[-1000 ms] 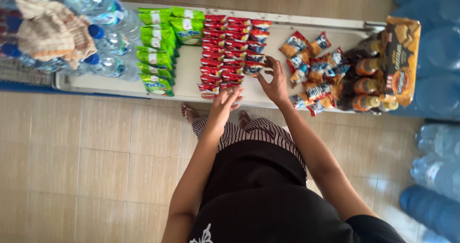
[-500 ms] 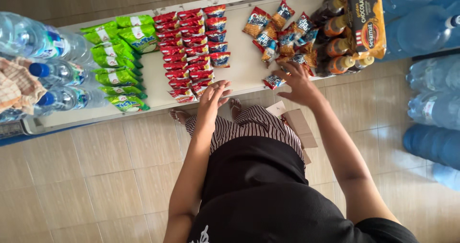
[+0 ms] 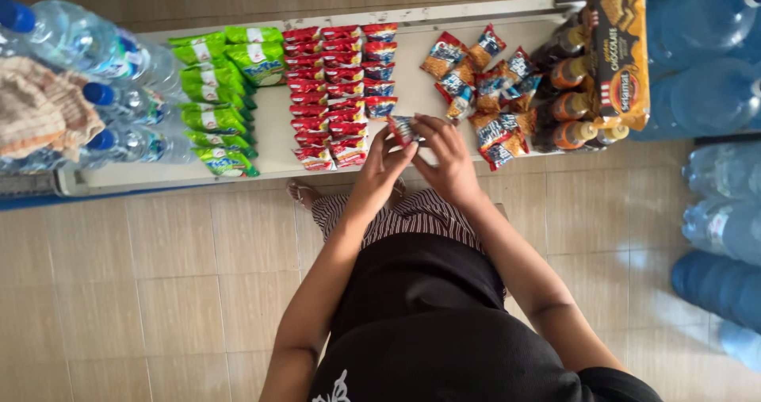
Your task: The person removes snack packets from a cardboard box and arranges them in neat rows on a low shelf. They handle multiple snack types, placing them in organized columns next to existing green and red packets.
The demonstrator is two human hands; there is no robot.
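Pinching snack packet (image 3: 403, 128) between left hand (image 3: 386, 160), right hand (image 3: 449, 158) fingers.

Single head camera, looking steeply down past torso onto white shelf (image 3: 269, 144), moderately near.

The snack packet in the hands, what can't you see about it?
Head view:
- Snack packet: mostly covered by the left hand and right hand; its picture is too small to tell.
- Feet: hidden under the striped skirt, apart from one sandal.
- Water jugs: cut off by the right edge.
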